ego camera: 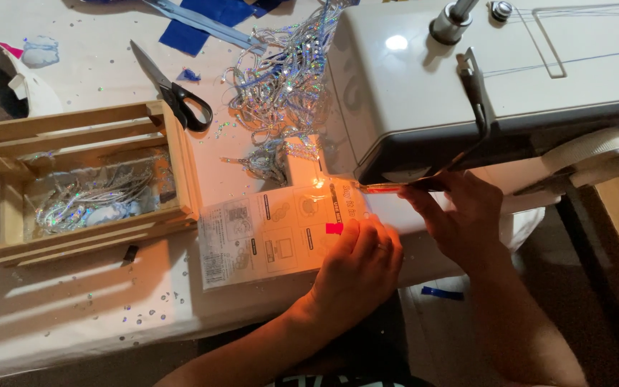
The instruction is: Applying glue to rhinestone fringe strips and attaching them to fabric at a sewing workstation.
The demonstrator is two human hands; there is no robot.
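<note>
Left hand point(356, 261) lies palm down on the clear packet point(281, 233), fingers close together and curled a little, fingertips pressing its right end near a small red tag point(334, 228). The packet lies flat on the white table point(73, 315), its left end just beside the wooden crate point(173, 143), its right end running in under the head of the sewing machine point(481, 72), where a warm orange light falls on it.

Right hand point(460, 215) sits just right of the left one, up under the machine's head. Thumb and fingers are bunched toward the needle area, touching a thin bright strip point(388, 188) at the packet's far edge. Whether they pinch it I cannot tell; the machine's shadow hides the tips.

In the crate lies a tangle of silver tinsel point(94, 197). A bigger heap of sparkly ribbon point(281, 86) lies on the table behind the packet, against the machine's left side. Black-handled scissors point(177, 89) lie shut just beyond the crate's corner. Blue cloth point(209, 18) lies at the table's far edge, well apart from the hands. Bits of glitter dot the tabletop. A scrap of blue point(442, 293) shows low down, below the right wrist.
</note>
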